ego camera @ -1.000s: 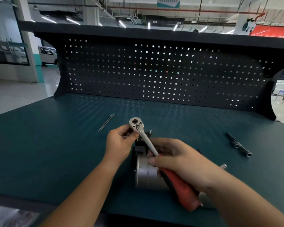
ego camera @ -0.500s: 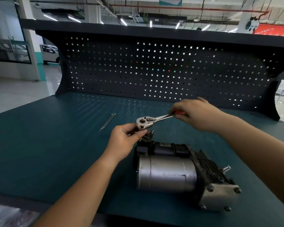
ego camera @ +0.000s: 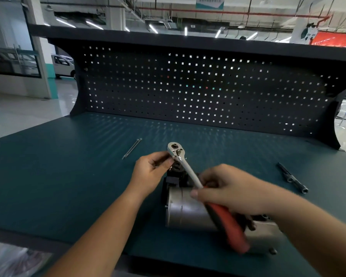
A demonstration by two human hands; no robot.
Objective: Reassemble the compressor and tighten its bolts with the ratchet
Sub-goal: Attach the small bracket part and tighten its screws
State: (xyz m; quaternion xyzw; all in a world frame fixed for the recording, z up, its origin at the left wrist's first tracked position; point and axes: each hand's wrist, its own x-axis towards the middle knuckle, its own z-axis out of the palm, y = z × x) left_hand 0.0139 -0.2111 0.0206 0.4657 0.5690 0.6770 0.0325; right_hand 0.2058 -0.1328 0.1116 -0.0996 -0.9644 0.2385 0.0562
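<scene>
The compressor (ego camera: 186,210), a silver cylinder with black and grey end parts, lies on its side on the green bench near the front edge. A ratchet (ego camera: 185,163) with a chrome head and a red handle stands over the compressor's far left end. My left hand (ego camera: 151,173) pinches the ratchet's head from the left, over the bolt, which is hidden beneath it. My right hand (ego camera: 228,188) grips the ratchet where the chrome shaft meets the red handle, and the handle points toward me over the cylinder.
Two long thin bolts (ego camera: 131,148) lie together on the bench, left of and behind the ratchet head. A black socket extension (ego camera: 292,177) lies to the right. The dark pegboard (ego camera: 198,88) closes the back of the bench (ego camera: 58,176).
My right hand has swung the ratchet handle from the far right back toward me over the cylinder. My left hand has stayed at the ratchet head.
</scene>
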